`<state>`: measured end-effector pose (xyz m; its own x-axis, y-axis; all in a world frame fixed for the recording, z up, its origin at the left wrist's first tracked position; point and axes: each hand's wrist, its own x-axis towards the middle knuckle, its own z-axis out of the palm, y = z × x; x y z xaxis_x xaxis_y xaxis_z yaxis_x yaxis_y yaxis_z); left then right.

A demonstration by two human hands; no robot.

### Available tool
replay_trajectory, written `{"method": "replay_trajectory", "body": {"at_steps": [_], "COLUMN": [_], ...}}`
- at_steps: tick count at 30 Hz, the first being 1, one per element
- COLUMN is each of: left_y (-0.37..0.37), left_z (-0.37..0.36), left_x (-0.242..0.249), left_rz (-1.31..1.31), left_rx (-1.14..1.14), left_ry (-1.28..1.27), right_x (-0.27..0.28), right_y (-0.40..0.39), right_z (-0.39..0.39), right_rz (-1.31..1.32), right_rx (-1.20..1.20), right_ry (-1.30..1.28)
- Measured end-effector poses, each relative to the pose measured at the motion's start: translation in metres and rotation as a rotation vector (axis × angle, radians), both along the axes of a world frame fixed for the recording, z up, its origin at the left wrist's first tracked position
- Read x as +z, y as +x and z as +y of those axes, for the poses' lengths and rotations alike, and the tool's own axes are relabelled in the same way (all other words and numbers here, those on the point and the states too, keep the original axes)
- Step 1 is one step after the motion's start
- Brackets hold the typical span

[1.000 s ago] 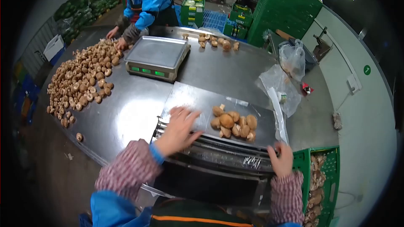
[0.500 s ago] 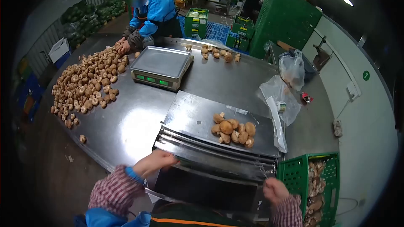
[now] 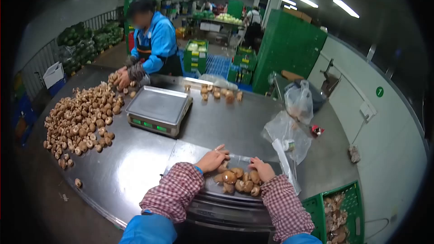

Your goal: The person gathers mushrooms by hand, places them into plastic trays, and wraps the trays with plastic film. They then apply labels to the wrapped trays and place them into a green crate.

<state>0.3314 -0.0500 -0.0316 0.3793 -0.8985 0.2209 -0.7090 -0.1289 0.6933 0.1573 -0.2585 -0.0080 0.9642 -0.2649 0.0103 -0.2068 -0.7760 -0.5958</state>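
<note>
— Where's the small heap of mushrooms (image 3: 238, 181)?

— On the steel plate (image 3: 190, 153) of the wrapping machine at the near edge of the counter (image 3: 226, 122), right between both hands; its long axis runs left to right

— And the hands?

— The left hand (image 3: 213, 159) rests on the heap's left end, fingers loosely spread; the right hand (image 3: 262, 169) cups the right end, fingers curled. Both touch it, equally near; neither closes on anything that I can tell

— Around it?

— A scale (image 3: 158, 108) beyond, loose mushrooms (image 3: 81, 122) far left where a co-worker (image 3: 151, 45) sorts, plastic bags (image 3: 289, 126) right, a green crate (image 3: 334, 212) lower right
</note>
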Motion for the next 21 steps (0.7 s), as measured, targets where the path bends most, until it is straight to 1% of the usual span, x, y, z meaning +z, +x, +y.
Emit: {"method": "replay_trajectory", "body": {"at_steps": [1, 2, 3, 4, 5, 7, 8, 9, 10, 11, 12, 14, 15, 17, 18, 19, 20, 21], "left_y": [0.003, 0.0, -0.006, -0.016, -0.021, -0.025, -0.034, -0.031, -0.032, -0.036, -0.041, -0.059, -0.068, -0.098, -0.115, -0.131, -0.145, -0.153], "left_z": [0.005, 0.014, 0.025, 0.035, 0.044, 0.062, 0.073, 0.075, 0.075, 0.075, 0.076, 0.087, 0.099, 0.132, 0.15, 0.168, 0.185, 0.2], "left_x": [-0.01, -0.007, 0.005, 0.027, 0.034, 0.052, 0.076, 0.065, 0.056, 0.057, 0.059, 0.07, 0.075, 0.081, 0.083, 0.082, 0.077, 0.068], "left_rz": [-0.025, 0.113, 0.248, 0.607, 0.61, 1.057, 1.131, 1.182, 1.163, 1.142, 1.133, 1.138, 1.112, 1.163, 1.144, 1.132, 1.178, 1.294], "left_rx": [-0.1, -0.142, -0.182, -0.093, -0.094, -0.131, -0.126, -0.152, -0.138, -0.127, -0.134, -0.138, -0.262, -0.29, -0.288, -0.289, -0.233, -0.154], "left_ry": [0.063, 0.1, 0.135, 0.192, 0.197, 0.34, 0.402, 0.455, 0.434, 0.41, 0.391, 0.307, 0.308, 0.367, 0.429, 0.495, 0.578, 0.58], "right_x": [-0.014, -0.008, 0.012, 0.027, 0.036, 0.048, 0.036, 0.025, 0.015, 0.016, 0.017, 0.032, 0.048, 0.073, 0.063, 0.056, 0.045, 0.036], "right_y": [-0.015, -0.025, -0.033, -0.041, -0.049, -0.057, -0.057, -0.057, -0.06, -0.062, -0.065, -0.086, -0.104, -0.143, -0.163, -0.183, -0.199, -0.212], "right_z": [-0.009, -0.002, 0.009, 0.016, 0.022, 0.03, 0.029, 0.026, 0.021, 0.023, 0.032, 0.041, 0.055, 0.092, 0.1, 0.115, 0.127, 0.137], "right_rz": [-0.05, -0.011, 0.023, 0.153, 0.155, 0.218, 0.175, 0.171, 0.243, 0.315, 0.283, 0.261, 0.264, 0.357, 0.461, 0.542, 0.573, 0.594], "right_rx": [0.196, 0.122, 0.029, -0.077, -0.08, -0.218, -0.248, -0.239, -0.199, -0.159, -0.247, -0.175, -0.153, -0.186, -0.089, -0.167, -0.18, -0.193], "right_ry": [-0.005, 0.372, 0.743, 0.855, 0.859, 1.134, 1.079, 1.075, 1.13, 1.179, 1.193, 1.141, 1.145, 1.204, 1.201, 1.186, 1.186, 1.182]}}
